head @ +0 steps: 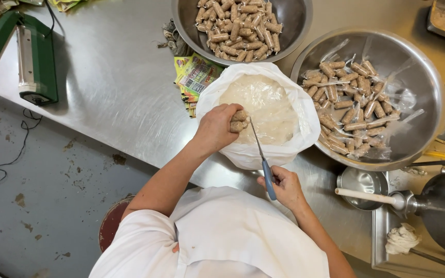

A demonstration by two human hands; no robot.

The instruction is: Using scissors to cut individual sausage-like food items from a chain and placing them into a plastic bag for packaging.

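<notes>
Right hand (pixel 286 186): clenched on blue handle of scissors (pixel 261 154), blades angled up toward the rolls, wrist low near the body.
Left hand (pixel 216 127): gripping small brown rolls (pixel 239 121), held over the bag, likely so trimmings drop in; forearm stretched forward.
White bag (pixel 305 110): open on steel table (pixel 114 82), pale contents, just ahead of both hands.
Right bowl (pixel 428 77): rolls in clear wrap.
Far bowl (pixel 297 20): bare rolls heaped.
Green sealer (pixel 32 56): far left, well apart.
</notes>
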